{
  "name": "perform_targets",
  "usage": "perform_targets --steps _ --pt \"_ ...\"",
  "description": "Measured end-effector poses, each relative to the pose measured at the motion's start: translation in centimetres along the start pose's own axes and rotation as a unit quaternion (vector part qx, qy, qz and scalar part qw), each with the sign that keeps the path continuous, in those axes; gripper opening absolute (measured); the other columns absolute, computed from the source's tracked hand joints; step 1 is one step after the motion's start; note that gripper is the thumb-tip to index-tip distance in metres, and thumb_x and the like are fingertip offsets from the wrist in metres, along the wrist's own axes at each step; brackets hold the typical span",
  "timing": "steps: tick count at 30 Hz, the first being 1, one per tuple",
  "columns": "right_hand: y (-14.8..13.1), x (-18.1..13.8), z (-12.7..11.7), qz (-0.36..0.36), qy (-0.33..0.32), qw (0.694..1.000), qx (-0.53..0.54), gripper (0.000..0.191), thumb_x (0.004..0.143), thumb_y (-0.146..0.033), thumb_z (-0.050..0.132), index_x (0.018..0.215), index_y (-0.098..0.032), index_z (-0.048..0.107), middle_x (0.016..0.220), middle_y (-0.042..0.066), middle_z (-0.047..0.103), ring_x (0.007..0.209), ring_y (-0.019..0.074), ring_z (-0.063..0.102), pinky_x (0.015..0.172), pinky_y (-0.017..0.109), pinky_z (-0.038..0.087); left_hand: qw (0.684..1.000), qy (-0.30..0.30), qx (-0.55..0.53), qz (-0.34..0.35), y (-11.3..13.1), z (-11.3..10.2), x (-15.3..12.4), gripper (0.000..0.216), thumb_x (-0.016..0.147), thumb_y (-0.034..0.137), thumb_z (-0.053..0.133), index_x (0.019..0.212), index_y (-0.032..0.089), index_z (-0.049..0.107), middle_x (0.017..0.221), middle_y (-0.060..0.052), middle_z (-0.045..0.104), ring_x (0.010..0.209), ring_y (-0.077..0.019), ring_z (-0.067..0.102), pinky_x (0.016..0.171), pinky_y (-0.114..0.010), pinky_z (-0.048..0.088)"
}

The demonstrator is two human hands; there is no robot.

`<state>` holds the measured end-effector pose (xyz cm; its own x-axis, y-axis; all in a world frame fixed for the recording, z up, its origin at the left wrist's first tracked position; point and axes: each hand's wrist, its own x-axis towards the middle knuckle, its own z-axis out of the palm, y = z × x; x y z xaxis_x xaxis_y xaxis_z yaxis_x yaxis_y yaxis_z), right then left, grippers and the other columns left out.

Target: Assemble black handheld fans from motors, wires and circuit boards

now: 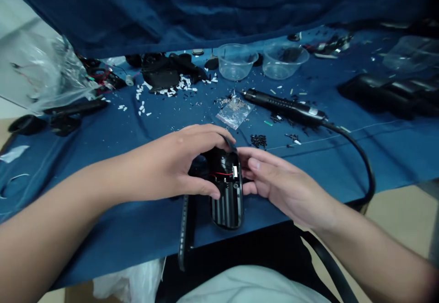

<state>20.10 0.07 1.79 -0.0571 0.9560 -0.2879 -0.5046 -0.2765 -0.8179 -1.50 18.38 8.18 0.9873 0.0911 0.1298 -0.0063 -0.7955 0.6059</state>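
1. The work in hand centres on an opened black plastic casing [226, 188], lying near the front edge of the bench [113, 234], which is draped in blue cloth. Its ribbed inside faces up, and a thin red wire [222, 174] crosses its upper part.
2. The left hand [164, 163] is closed over the casing's upper end, with the thumb along its side, holding it. The right hand [284, 186] is half open, its fingers at the casing's right edge (touching or only just beside it, I can't tell), so any grip there is unclear.
3. The next move calls for a clear view of that upper end, and the left hand's fingers cover much of it.
4. A long black plastic strip [185, 227] lies just left of the casing, reaching over the bench edge.
5. Farther out are a small clear bag of screws [235, 114], a heap of black screws [259, 141], and an electric screwdriver [284, 106]. Its black cord [365, 161] curves around the right side. Two clear plastic bowls [236, 61] [284, 59] stand at the back, beyond scattered white bits [181, 83].
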Motion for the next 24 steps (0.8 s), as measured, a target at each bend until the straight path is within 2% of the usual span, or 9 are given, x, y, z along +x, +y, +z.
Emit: perform_targets --steps 4,7,12,15,17,20,24 --pt "0.6 0.2 0.9 0.03 -0.08 0.996 0.017 0.054 0.105 -0.055 0.085 0.15 -0.027 0.071 0.127 0.006 0.077 0.103 0.0113 0.076 0.091 0.024 0.068 1.0 0.024 -0.016 -0.007 0.5 0.9 -0.6 0.05 0.095 0.045 0.096 0.132 0.025 0.069 0.165 -0.012 0.065 0.155 -0.0285 0.063 0.13 -0.044 0.053" --pt "0.6 0.4 1.1 0.04 -0.101 0.994 0.029 0.057 0.103 -0.055 0.087 0.151 -0.028 0.069 0.121 0.004 0.077 0.101 0.0111 0.077 0.087 0.021 0.068 0.999 0.026 -0.028 -0.038 1.3 1.5 -1.2 0.047 0.096 0.04 0.094 0.132 0.024 0.068 0.173 -0.015 0.059 0.163 -0.0307 0.057 0.134 -0.048 0.052" --pt "0.7 0.3 1.1 0.023 -0.086 0.996 0.016 0.063 0.101 -0.058 0.089 0.153 -0.03 0.067 0.126 0.005 0.077 0.099 0.0122 0.078 0.089 0.025 0.069 0.991 0.077 -0.006 -0.111 2.8 2.0 -4.6 0.053 0.107 0.041 0.079 0.154 0.027 0.058 0.18 -0.013 0.049 0.167 -0.0286 0.052 0.14 -0.049 0.047" --pt "1.4 0.2 1.2 -0.002 -0.054 0.998 -0.039 0.071 0.098 -0.067 0.087 0.154 -0.03 0.065 0.129 0.007 0.075 0.096 0.0148 0.076 0.086 0.031 0.07 0.982 0.078 0.025 -0.167 2.9 2.5 -7.4 0.061 0.106 0.025 0.063 0.165 0.026 0.049 0.176 -0.012 0.055 0.161 -0.028 0.059 0.136 -0.049 0.051" --pt "1.9 0.2 1.3 -0.018 -0.03 0.997 -0.076 0.076 0.097 -0.073 0.085 0.155 -0.029 0.064 0.128 0.007 0.074 0.089 0.0146 0.073 0.081 0.033 0.069 0.977 0.063 0.053 -0.197 2.6 3.3 -8.6 0.073 0.099 0.022 0.065 0.17 0.024 0.048 0.171 -0.013 0.06 0.157 -0.031 0.062 0.134 -0.052 0.053" --pt "2.5 0.3 1.6 -0.04 0.0 0.993 -0.112 0.083 0.095 -0.078 0.084 0.158 -0.028 0.062 0.118 0.005 0.072 0.08 0.0122 0.067 0.071 0.029 0.064 0.971 0.067 0.083 -0.215 1.9 4.5 -8.9 0.075 0.097 0.031 0.075 0.168 0.021 0.053 0.164 -0.015 0.066 0.152 -0.0355 0.064 0.133 -0.058 0.052" --pt "2.8 0.3 2.0 -0.069 0.033 0.982 -0.17 0.082 0.095 -0.08 0.082 0.156 -0.026 0.065 0.102 0.001 0.067 0.072 0.0102 0.06 0.062 0.023 0.056 0.967 0.1 0.103 -0.208 1.5 5.7 -8.6 0.058 0.1 0.035 0.076 0.156 0.022 0.063 0.154 -0.013 0.073 0.143 -0.0328 0.07 0.127 -0.055 0.055"
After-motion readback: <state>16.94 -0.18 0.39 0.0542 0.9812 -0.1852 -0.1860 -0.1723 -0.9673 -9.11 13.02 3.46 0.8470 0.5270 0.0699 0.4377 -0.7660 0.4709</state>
